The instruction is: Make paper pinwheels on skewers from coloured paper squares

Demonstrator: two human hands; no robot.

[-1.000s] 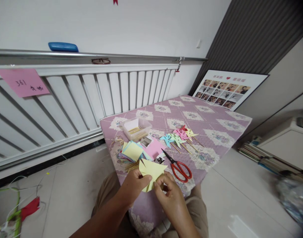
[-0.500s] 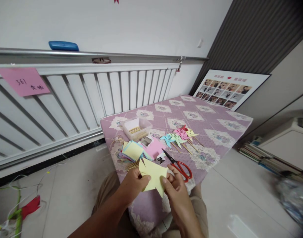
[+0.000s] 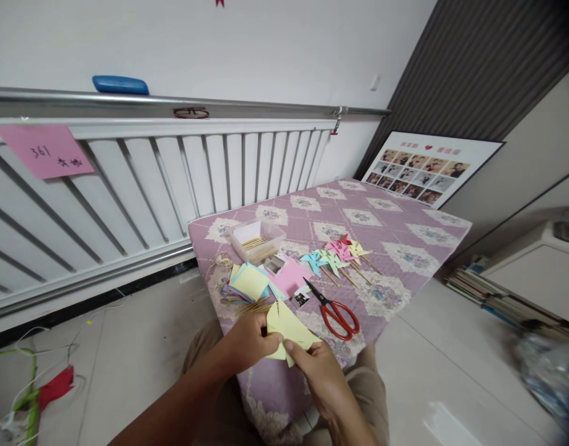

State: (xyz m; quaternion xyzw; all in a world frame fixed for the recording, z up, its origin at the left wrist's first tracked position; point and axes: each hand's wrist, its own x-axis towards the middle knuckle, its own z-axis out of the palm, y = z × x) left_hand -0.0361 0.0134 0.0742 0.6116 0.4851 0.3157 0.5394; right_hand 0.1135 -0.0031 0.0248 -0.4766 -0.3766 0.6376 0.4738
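Between my two hands is a yellow sheet of paper (image 3: 291, 326) with slits cut in from its corners. My left hand (image 3: 251, 339) pinches its left side between thumb and fingers. With the thumb on top, my right hand (image 3: 316, 365) grips the lower right part, where a corner flap bends inward. Just right of the paper lie scissors (image 3: 338, 316) with red handles, their blades pointing away to the left. Behind the left hand are a stack of coloured paper squares (image 3: 251, 282) and some thin sticks (image 3: 254, 308), partly hidden.
Several finished paper pinwheels (image 3: 335, 257) on sticks lie on the purple patterned tablecloth (image 3: 349, 214). A clear plastic box (image 3: 256, 240) holds more sticks, near a pink sheet (image 3: 291, 275). A white radiator (image 3: 210, 164) runs along the table's far left side.
My right hand has moved left and inward, folding the paper's lower right corner toward the middle. The left hand keeps its pinch, and the paper has tilted slightly.
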